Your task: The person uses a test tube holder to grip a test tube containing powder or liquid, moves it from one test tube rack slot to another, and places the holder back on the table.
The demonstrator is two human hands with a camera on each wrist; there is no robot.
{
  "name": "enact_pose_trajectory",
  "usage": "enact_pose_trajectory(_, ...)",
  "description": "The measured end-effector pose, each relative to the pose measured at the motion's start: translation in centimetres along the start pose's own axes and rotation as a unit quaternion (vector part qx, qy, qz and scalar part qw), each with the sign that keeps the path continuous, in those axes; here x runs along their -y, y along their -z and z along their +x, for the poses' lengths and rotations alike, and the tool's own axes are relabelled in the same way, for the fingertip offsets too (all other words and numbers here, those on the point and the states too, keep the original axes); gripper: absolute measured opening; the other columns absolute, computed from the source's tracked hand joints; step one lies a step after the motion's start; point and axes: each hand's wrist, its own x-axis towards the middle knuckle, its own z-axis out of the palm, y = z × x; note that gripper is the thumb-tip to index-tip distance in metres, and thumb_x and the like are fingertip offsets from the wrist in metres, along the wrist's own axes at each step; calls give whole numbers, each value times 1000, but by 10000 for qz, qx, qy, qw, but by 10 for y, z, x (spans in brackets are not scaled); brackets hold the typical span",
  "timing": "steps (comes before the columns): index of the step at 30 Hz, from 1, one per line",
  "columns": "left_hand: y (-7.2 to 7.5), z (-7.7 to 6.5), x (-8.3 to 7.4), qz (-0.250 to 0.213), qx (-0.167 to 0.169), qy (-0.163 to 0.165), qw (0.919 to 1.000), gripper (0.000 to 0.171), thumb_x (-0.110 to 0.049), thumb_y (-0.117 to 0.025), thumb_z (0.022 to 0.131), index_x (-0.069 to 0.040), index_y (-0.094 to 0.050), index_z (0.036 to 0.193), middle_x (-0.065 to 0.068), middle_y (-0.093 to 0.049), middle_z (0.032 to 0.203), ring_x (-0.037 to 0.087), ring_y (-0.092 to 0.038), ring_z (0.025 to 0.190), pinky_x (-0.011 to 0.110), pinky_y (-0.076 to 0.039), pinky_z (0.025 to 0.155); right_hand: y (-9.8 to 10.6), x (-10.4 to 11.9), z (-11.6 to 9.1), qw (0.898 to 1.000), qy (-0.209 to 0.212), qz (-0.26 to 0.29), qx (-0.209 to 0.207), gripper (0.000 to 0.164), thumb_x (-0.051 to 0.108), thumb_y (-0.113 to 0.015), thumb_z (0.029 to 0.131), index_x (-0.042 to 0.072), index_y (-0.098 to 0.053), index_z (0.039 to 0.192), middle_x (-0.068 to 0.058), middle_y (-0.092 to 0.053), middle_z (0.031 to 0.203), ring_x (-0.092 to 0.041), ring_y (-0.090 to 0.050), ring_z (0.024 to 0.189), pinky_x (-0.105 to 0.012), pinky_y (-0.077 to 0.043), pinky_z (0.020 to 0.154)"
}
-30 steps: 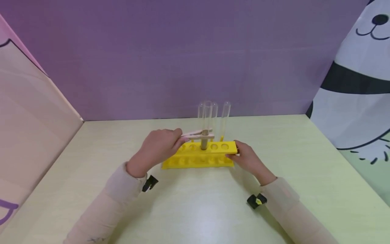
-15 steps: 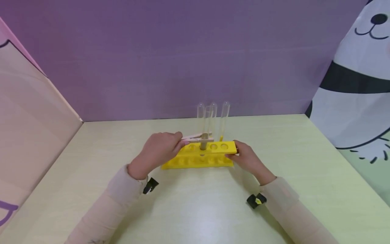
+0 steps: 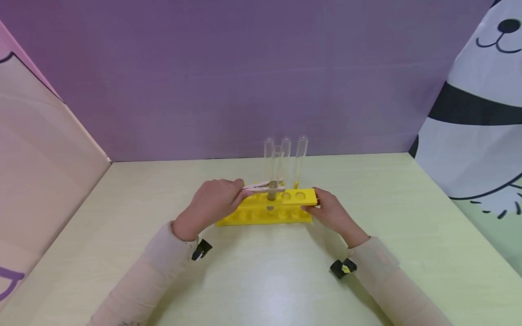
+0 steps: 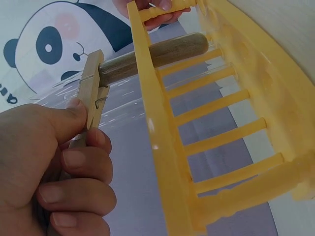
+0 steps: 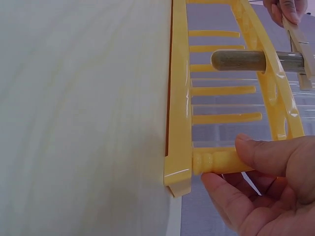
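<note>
My left hand (image 3: 216,199) grips a wooden test tube clamp (image 4: 92,86), fingers curled round its handle. The clamp's jaws hold a test tube (image 4: 177,50) filled in its lower part with murky grey-brown liquid. That tube passes through a hole in the top plate of a yellow test tube rack (image 3: 265,221). In the right wrist view a gap shows between its rounded bottom and the rack's base. My right hand (image 3: 334,213) holds the rack's right end post (image 5: 221,161) between thumb and fingers.
Behind the holes, several clear test tubes (image 3: 302,151) stand upside down on the rack's pegs. The rack stands on a pale wooden table (image 3: 261,271). A purple backdrop (image 3: 261,81) rises behind it, and a panda print (image 3: 477,136) is at the right.
My left hand has lowered the clamp and the test tube, so the tube sits deeper through the rack's hole. My right hand has stayed on the rack's end.
</note>
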Motion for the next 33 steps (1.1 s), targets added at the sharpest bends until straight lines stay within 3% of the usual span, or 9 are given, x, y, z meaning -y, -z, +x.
enact_pose_trajectory(10,-5,0,1,37,210,78,9997,28,-35,-53,96,-10,-54,84,-4,-36,52,11,-31,44,24,-25,43,0,-2,-1,9999,141,12,-11,29,1,-60,90,-7,-52,116,-20,-60,110,-29,-57,96,-40,-51,82)
enact_pose_trajectory(19,-9,1,2,43,146,22,9999,27,-33,-55,95,-10,-53,82,-4,-35,53,12,-32,45,25,-26,44,2,1,-1,9999,145,-36,-27,28,2,-61,90,-7,-52,115,-19,-60,109,-27,-57,93,-40,-51,82)
enact_pose_trajectory(33,-12,0,1,80,304,1,9995,29,-35,-52,97,-10,-53,83,-4,-36,52,12,-32,45,24,-26,43,2,1,-1,9999,107,-35,-12,28,0,-60,89,-7,-52,115,-20,-60,109,-28,-57,94,-40,-51,82)
